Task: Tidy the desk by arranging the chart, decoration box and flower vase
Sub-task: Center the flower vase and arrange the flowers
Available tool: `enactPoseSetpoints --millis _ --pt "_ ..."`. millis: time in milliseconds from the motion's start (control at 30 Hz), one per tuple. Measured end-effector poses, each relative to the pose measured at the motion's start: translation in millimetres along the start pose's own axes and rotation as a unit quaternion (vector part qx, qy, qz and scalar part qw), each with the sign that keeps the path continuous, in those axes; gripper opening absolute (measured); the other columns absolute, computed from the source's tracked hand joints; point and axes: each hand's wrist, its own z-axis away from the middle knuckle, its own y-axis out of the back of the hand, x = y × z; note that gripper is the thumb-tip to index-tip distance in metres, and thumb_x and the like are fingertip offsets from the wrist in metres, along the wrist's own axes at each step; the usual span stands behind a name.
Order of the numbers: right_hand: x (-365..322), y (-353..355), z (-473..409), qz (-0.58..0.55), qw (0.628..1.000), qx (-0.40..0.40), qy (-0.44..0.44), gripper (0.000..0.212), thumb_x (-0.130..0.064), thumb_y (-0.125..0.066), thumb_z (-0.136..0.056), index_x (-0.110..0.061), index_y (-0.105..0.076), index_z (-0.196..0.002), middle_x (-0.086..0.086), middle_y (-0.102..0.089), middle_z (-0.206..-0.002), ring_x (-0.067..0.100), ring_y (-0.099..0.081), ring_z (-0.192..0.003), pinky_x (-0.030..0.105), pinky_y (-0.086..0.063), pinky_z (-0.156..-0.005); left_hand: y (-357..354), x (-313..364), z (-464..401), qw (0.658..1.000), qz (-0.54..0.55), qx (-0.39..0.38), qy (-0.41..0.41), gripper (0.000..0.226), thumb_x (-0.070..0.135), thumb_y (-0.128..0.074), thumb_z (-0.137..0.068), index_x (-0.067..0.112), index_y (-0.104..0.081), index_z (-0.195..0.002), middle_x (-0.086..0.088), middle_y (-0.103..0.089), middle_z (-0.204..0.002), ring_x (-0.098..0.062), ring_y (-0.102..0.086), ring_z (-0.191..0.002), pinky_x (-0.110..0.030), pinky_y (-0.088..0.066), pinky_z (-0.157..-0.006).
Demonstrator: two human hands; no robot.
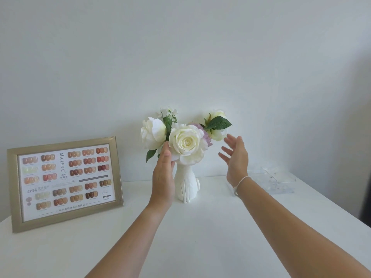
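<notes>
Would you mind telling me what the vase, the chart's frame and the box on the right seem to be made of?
Vase: matte white ceramic or plaster, judging by its dull, moulded surface. Chart frame: brushed champagne metal or metallic-coated plastic, given its soft sheen. Decoration box: clear acrylic or similar plastic, since the desk shows through and its edges catch light.

White cat-shaped flower vase [185,184] upright mid worktop [200,237]. Left hand [163,177] flat at its left, fingertips at blooms; right hand [235,159] spread, apart. Framed chart [65,182] left, clear decoration box [271,179] right.
</notes>
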Motion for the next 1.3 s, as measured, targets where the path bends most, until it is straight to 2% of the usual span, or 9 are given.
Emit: enactPoseSetpoints --millis 100,267,367,500,700,867,1100,1200,1300 --pt "-5 4 -29 0.006 1.0 0.026 0.003 0.042 -0.039 -0.034 -0.094 -0.023 -0.048 -0.13 -0.004 -0.045 -0.14 0.017 -0.046 -0.119 0.032 -0.043 -0.094 2 0 -2 0.998 -0.047 -0.008 -0.042 0.047 0.032 -0.03 -0.098 0.024 -0.026 -0.144 0.006 -0.029 -0.153 -0.006 -0.026 -0.14 -0.04 -0.02 -0.118" --pt "-11 2 -61 0.047 0.999 -0.02 -0.004 0.051 -0.046 -0.033 -0.094 -0.028 -0.032 -0.141 -0.011 -0.029 -0.151 0.012 -0.026 -0.139 0.038 -0.023 -0.116 -3 10 -10 0.995 -0.056 -0.021 -0.076 0.046 0.039 -0.032 -0.088 0.038 -0.029 -0.134 0.007 -0.026 -0.154 -0.003 -0.022 -0.141 -0.041 -0.017 -0.118" --pt "-13 -4 -70 0.063 0.995 -0.064 -0.032 0.055 -0.051 -0.03 -0.093 -0.026 -0.03 -0.142 -0.008 -0.028 -0.152 0.013 -0.027 -0.138 0.036 -0.023 -0.115 -5 13 -11 0.994 -0.062 -0.029 -0.081 0.041 0.039 -0.031 -0.088 0.042 -0.03 -0.129 0.007 -0.027 -0.154 -0.003 -0.023 -0.141 -0.04 -0.017 -0.118" --pt "-12 -13 -67 0.068 0.99 -0.122 -0.025 0.047 -0.052 -0.027 -0.093 -0.027 -0.044 -0.129 -0.007 -0.039 -0.145 0.008 -0.041 -0.117 0.03 -0.03 -0.101 -4 11 -11 0.991 -0.099 -0.034 -0.086 0.044 0.029 -0.031 -0.096 0.03 -0.025 -0.139 0.006 -0.025 -0.154 -0.003 -0.022 -0.141 -0.04 -0.018 -0.118" --pt "-1 -19 -55 0.106 0.978 -0.179 -0.023 0.054 -0.053 -0.024 -0.093 -0.024 -0.04 -0.137 -0.01 -0.04 -0.143 0.007 -0.034 -0.131 0.032 -0.028 -0.104 -3 8 -9 0.989 -0.121 -0.031 -0.079 0.043 0.015 -0.029 -0.1 0.02 -0.026 -0.143 0.004 -0.027 -0.154 -0.005 -0.023 -0.141 -0.04 -0.019 -0.118" --pt "8 -22 -44 0.113 0.975 -0.19 -0.027 0.054 -0.052 -0.024 -0.094 -0.025 -0.04 -0.137 -0.006 -0.041 -0.144 0.005 -0.038 -0.122 0.029 -0.029 -0.1 -3 9 -5 0.993 -0.1 -0.027 -0.061 0.055 0.037 -0.031 -0.09 0.023 -0.028 -0.143 0.007 -0.028 -0.153 -0.001 -0.024 -0.14 -0.039 -0.019 -0.118" --pt "-5 -14 -29 0.07 0.985 -0.157 -0.011 0.054 -0.051 -0.025 -0.094 -0.026 -0.034 -0.141 -0.008 -0.032 -0.15 0.014 -0.029 -0.137 0.034 -0.028 -0.107 -1 10 -4 0.991 -0.118 -0.025 -0.065 0.044 0.023 -0.03 -0.1 0.023 -0.026 -0.144 0.004 -0.028 -0.153 -0.006 -0.024 -0.141 -0.04 -0.02 -0.118" --pt "-8 -9 -10 0.054 0.985 -0.166 -0.005 0.051 -0.05 -0.028 -0.093 -0.028 -0.037 -0.139 -0.009 -0.032 -0.15 0.012 -0.033 -0.134 0.031 -0.032 -0.104 -3 14 -1 0.996 -0.078 -0.015 -0.036 0.052 0.039 -0.031 -0.093 0.023 -0.029 -0.143 0.007 -0.032 -0.152 -0.004 -0.027 -0.139 -0.039 -0.02 -0.118" --pt "-6 -7 12 0.047 0.979 -0.2 -0.013 0.046 -0.05 -0.027 -0.094 -0.032 -0.044 -0.133 -0.013 -0.041 -0.142 0.008 -0.037 -0.13 0.031 -0.032 -0.105 -5 17 1 0.999 -0.048 -0.011 -0.015 0.042 0.035 -0.029 -0.099 0.028 -0.034 -0.14 0.013 -0.039 -0.145 -0.002 -0.032 -0.136 -0.037 -0.023 -0.117"
